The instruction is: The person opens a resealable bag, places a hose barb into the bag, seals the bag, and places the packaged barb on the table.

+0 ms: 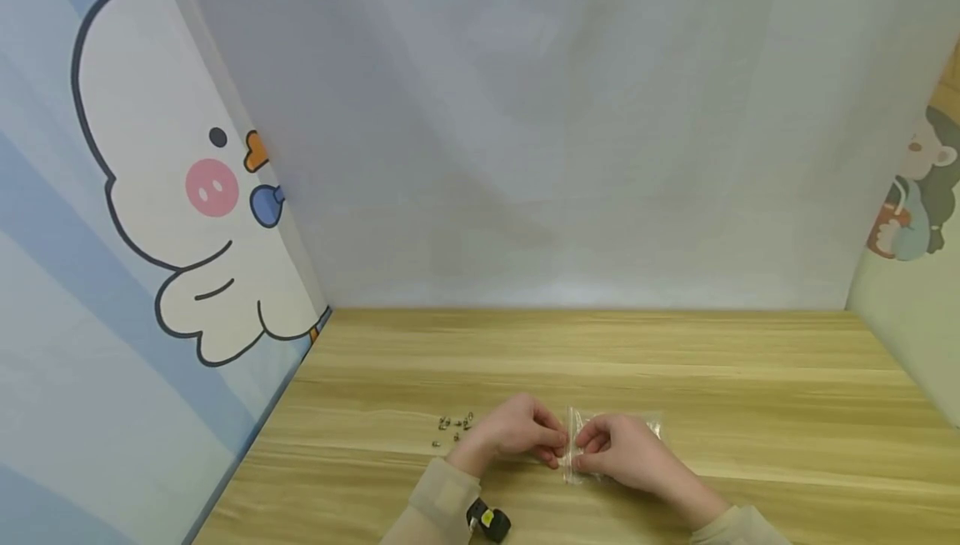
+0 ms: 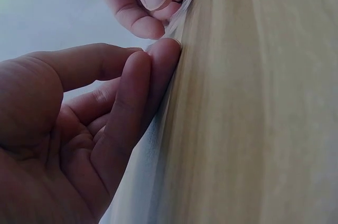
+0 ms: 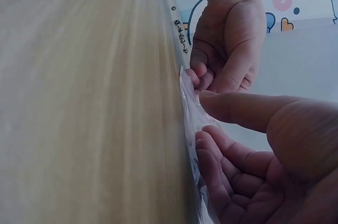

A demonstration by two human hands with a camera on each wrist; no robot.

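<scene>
A clear plastic zip bag lies flat on the wooden table, its zip strip on the left side. My left hand pinches the bag's zip edge between thumb and fingertips. Just to its right, my right hand holds the bag beside the strip, with the thumb opposite curled fingers and covering much of the plastic. In the right wrist view, the thin film shows between the right thumb and fingers. Several small metal screws lie loose to the left of the left hand.
The wooden tabletop meets a pale curtain at its back edge. A wall with a cartoon duck stands along the left side, another printed wall along the right. A small black device sits at the left wrist.
</scene>
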